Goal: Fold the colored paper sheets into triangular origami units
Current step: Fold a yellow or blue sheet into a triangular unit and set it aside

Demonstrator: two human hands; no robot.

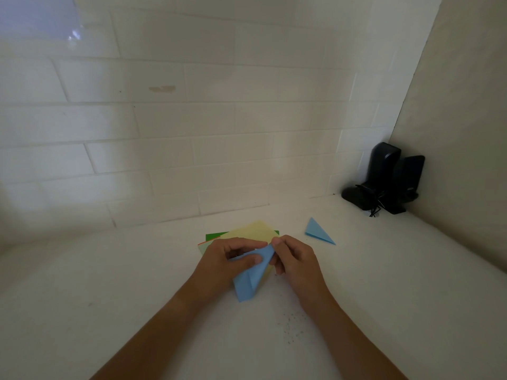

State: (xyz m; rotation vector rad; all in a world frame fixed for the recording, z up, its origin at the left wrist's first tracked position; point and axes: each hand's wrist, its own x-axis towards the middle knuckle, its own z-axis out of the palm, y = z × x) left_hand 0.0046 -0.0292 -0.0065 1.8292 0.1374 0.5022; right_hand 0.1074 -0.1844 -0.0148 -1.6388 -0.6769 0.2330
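Now, hands: two, left hand and right hand both pinching one blue sheet, part-folded, above stack.
Finished units: one blue triangle on white counter, right.
Stack: yellow on top, green beneath.

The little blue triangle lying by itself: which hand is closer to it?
Right. The right hand is just left of the blue triangle; the left hand is farther away.

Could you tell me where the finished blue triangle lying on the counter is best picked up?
Probably pinch the blue triangle at its wide left end, fingers approaching from the open counter side; it lies flat, and the long right tip would likely bend.
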